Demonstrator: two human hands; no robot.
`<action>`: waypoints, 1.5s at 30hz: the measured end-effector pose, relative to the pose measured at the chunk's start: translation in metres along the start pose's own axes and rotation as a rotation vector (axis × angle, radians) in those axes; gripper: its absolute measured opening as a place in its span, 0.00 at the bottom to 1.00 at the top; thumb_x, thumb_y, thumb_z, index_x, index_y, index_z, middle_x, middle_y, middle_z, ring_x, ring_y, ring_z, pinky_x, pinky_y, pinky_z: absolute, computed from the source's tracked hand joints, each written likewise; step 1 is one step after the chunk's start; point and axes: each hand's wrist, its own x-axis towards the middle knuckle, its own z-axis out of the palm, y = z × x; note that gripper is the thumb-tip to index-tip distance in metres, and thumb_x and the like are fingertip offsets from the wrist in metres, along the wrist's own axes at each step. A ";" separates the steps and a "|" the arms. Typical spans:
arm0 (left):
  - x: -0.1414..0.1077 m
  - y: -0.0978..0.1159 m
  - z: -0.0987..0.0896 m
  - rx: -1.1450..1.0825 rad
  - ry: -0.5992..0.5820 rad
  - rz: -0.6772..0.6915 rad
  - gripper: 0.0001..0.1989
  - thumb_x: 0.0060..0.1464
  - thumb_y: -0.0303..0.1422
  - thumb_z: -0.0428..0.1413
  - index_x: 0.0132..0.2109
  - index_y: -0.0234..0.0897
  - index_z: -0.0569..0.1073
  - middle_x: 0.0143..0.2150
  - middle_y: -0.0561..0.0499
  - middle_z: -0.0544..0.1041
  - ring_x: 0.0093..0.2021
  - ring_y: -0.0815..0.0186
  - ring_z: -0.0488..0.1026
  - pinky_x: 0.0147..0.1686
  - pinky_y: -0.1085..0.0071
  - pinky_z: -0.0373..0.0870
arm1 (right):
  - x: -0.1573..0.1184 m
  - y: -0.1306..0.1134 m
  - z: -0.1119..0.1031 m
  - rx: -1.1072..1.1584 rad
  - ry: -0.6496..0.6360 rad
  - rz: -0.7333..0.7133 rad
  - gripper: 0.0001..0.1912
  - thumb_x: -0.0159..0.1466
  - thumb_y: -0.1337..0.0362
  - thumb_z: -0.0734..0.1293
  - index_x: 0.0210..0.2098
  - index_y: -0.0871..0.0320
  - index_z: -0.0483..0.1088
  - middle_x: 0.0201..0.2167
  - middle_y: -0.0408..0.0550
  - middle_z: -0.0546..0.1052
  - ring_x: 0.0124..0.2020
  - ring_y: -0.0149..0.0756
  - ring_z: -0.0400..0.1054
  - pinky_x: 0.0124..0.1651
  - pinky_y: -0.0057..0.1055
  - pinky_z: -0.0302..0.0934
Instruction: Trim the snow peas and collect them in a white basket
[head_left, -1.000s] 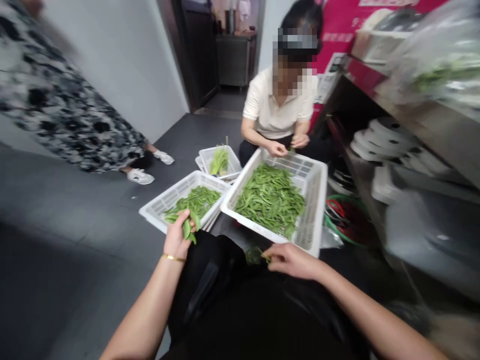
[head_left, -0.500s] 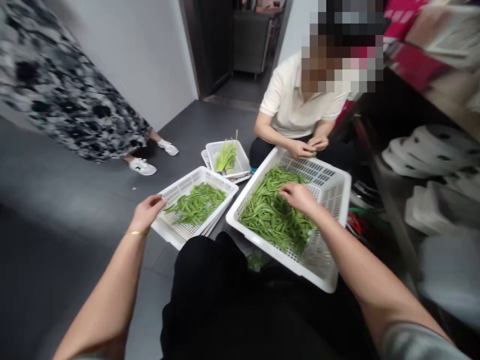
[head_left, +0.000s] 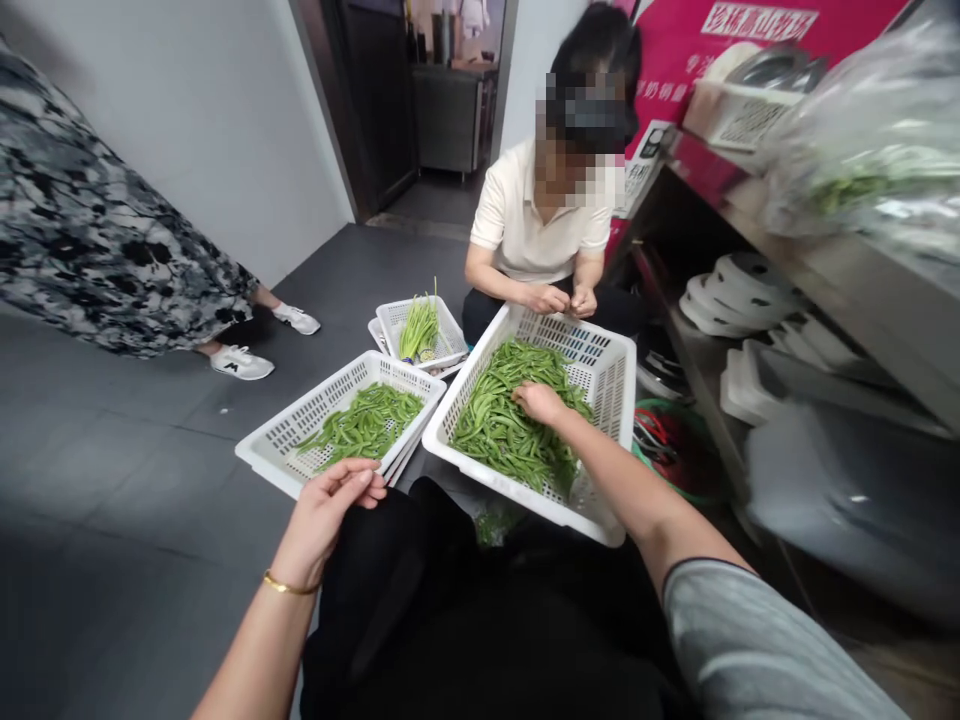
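My right hand (head_left: 541, 403) reaches into a large white slotted basket (head_left: 517, 492), its fingers closed down on the heap of slender green pods (head_left: 499, 440); the fingertips are partly hidden. In front of the near edge of a shallower white basket (head_left: 262, 452), above my knee, is my left hand (head_left: 341, 500). Its thumb and fingers are curled together, and what they hold, if anything, does not show. A smaller layer of green pods (head_left: 364, 422) lies in that shallower basket. A gold bracelet (head_left: 289, 586) circles my left wrist.
Opposite, a person in a cream shirt (head_left: 540, 225) pinches something small over the large basket. Behind stands a small basket (head_left: 450, 335) with long green stems (head_left: 420, 330). On the left is another person's patterned skirt (head_left: 112, 230); shelving (head_left: 847, 270) with white containers lines the right.
My left hand has come from the shallow basket's left rim toward me and to the right, its fingers curling. My right hand stays over the pods. The whole view has shifted.
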 end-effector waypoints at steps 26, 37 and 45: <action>-0.073 -0.007 0.097 -0.216 -0.437 -0.226 0.18 0.43 0.39 0.65 0.38 0.28 0.78 0.20 0.51 0.73 0.15 0.77 0.62 0.15 0.80 0.59 | -0.161 -0.166 -0.036 0.432 -0.088 -0.311 0.06 0.62 0.62 0.66 0.34 0.58 0.74 0.28 0.45 0.72 0.27 0.29 0.66 0.31 0.26 0.62; -0.066 -0.007 0.099 -0.213 -0.507 -0.303 0.17 0.42 0.38 0.65 0.33 0.26 0.78 0.17 0.51 0.72 0.11 0.77 0.61 0.09 0.81 0.54 | -0.159 -0.169 -0.034 0.135 -0.055 -0.553 0.10 0.65 0.65 0.62 0.29 0.59 0.72 0.27 0.45 0.73 0.28 0.29 0.66 0.32 0.25 0.58; -0.057 -0.015 0.103 -0.433 -0.241 -0.264 0.17 0.41 0.38 0.67 0.33 0.28 0.75 0.21 0.51 0.74 0.18 0.73 0.70 0.20 0.78 0.70 | -0.168 -0.165 -0.038 -0.036 0.315 -0.570 0.10 0.64 0.68 0.62 0.27 0.58 0.70 0.25 0.46 0.72 0.27 0.31 0.66 0.32 0.27 0.59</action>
